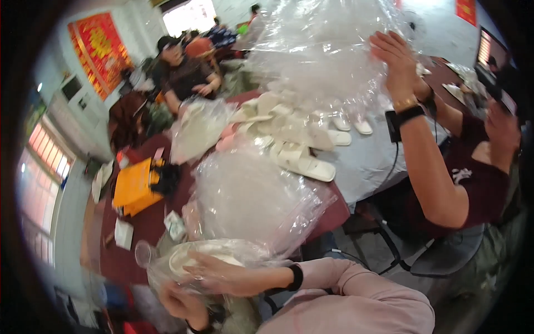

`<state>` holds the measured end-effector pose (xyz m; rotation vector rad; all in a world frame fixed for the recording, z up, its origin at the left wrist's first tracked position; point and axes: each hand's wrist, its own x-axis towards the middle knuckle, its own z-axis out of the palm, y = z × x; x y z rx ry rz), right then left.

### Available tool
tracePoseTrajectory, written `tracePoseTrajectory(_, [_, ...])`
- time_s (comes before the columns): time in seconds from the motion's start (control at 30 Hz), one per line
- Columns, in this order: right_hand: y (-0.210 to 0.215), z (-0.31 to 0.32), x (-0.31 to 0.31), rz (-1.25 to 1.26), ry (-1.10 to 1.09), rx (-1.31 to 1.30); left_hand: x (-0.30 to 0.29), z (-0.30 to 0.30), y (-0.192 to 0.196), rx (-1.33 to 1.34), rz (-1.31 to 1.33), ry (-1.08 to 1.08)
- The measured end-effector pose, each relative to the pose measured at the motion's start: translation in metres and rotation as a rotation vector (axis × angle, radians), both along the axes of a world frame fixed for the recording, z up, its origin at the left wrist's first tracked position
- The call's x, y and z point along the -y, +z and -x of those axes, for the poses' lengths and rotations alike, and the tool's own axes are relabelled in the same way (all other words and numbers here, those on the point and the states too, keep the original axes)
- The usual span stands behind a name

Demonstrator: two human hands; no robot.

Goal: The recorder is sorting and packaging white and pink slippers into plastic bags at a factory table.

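Note:
At the near table edge, a clear plastic bag (pixel 253 250) holds white slippers (pixel 178 260). My right hand (pixel 217 275) lies across the slippers, its fingers curved over them; whether they are inside the bag or on its film is hard to make out. Lower and to the left, my left hand (pixel 183 303) is closed at the bag's near edge, somewhat blurred. Just beyond sits a large, puffed-up clear plastic bag (pixel 245 195). Farther back is a pile of loose white slippers (pixel 303 160), with a pink slipper (pixel 227 139) among them.
On the right, a co-worker's hand (pixel 397 61) raises a big clear plastic sheet or bag (pixel 322 61) over the table (pixel 328 217). Another person (pixel 186 75) sits across. An orange bag (pixel 136 186), a clear cup (pixel 144 253) and a white box (pixel 123 234) stand at left.

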<state>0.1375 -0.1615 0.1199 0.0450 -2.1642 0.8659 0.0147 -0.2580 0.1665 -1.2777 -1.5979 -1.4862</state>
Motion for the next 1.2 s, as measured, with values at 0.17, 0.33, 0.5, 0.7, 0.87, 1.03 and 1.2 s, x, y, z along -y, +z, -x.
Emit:
tracePoseTrajectory(0.17, [0.016, -0.05, 0.028, -0.118, 0.197, -0.215, 0.02, 0.104, 0.043, 0.126, 0.048, 0.156])
tracePoseTrajectory(0.33, [-0.071, -0.059, -0.037, -0.165, -0.511, 0.189, 0.089, 0.146, 0.092, 0.663, -0.111, 0.064])
tracePoseTrajectory(0.5, [-0.127, -0.085, -0.059, -0.222, -0.57, 0.496, 0.133, 0.165, 0.094, 0.614, -0.061, 0.004])
tracePoseTrajectory(0.7, [-0.151, -0.096, -0.066, -0.139, -0.553, 0.6, 0.148, 0.16, 0.062, 0.781, 0.051, -0.078])
tracePoseTrajectory(0.87, [-0.184, -0.083, -0.042, 1.294, -0.406, -0.169, 0.136, 0.154, -0.086, 1.437, 0.157, -0.42])
tracePoseTrajectory(1.03, [-0.093, -0.025, 0.011, 0.483, -0.546, 0.446, 0.098, 0.1, -0.241, 1.827, 0.075, -0.756])
tracePoseTrajectory(1.2, [-0.112, -0.003, 0.001, 0.175, -0.469, 0.599, 0.065, 0.098, -0.278, 1.907, 0.03, -0.661])
